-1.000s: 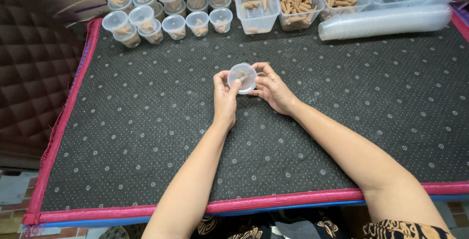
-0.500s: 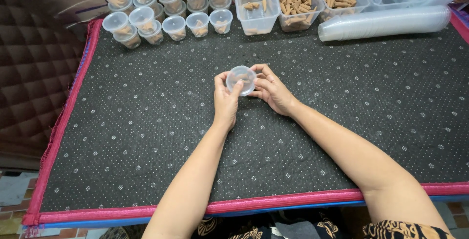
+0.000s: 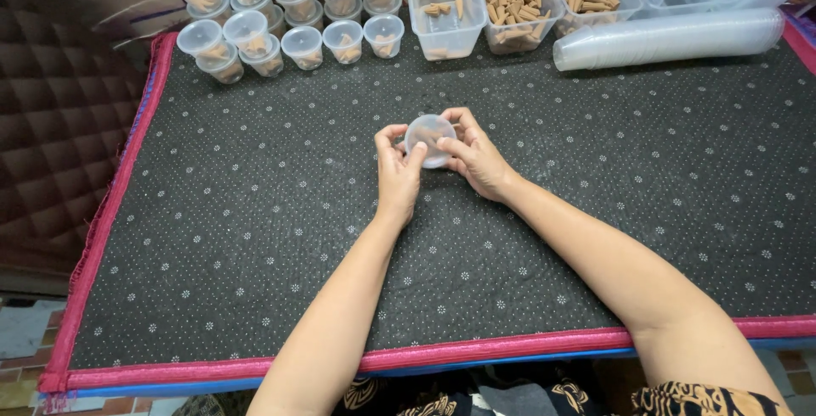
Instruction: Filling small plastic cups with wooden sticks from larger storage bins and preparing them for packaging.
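I see both hands meet at mid counter (image 3: pixel 255 237), w/ a small clear lidded cup (image 3: pixel 429 138) between them. Left hand (image 3: pixel 398 171) has its grip clenched on the cup's left rim, thumb on the lid. Right hand (image 3: pixel 476 157) grasps the right side, fingers curled round it. Far left: filled cups (image 3: pixel 280 8) in rows. Far centre: clear tubs of brown cones (image 3: pixel 518 0). Far right: stacked sleeve of empty cups (image 3: pixel 671 38), lying flat.

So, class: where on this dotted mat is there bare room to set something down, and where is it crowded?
Bare: the mat left of the left hand, and right of the right hand below the stacked lids. Crowded: the back edge, with small lidded cups and tubs.
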